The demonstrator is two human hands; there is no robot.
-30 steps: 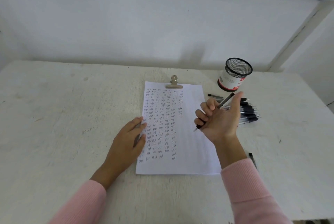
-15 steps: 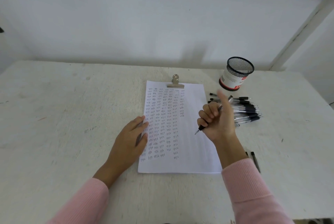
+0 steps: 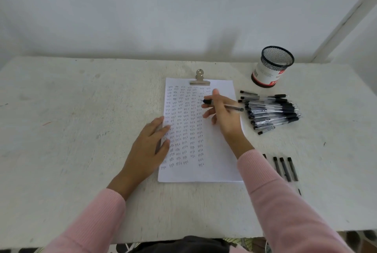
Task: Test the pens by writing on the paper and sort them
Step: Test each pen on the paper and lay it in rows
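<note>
A white sheet of paper [image 3: 216,156] lies on the table, held at its top by a metal clip [image 3: 200,80] and filled with columns of small written marks. My left hand [image 3: 151,146] rests flat on the sheet's left edge. Over the upper right of the sheet, my right hand [image 3: 223,114] holds a clear pen with a black tip [image 3: 234,107], the tip pointing left near the written columns. A heap of like pens [image 3: 271,111] lies to the right of the paper. Several more pens [image 3: 285,168] lie side by side near my right sleeve.
A black mesh pen cup [image 3: 271,66] with a white and red label stands at the back right of the white table [image 3: 71,130]. A white wall runs behind the table. The table's front edge lies just beyond my sleeves.
My right hand has moved up the sheet and turned the pen from a raised, tip-down hold to a flat one with the tip pointing left. The left hand has stayed in place.
</note>
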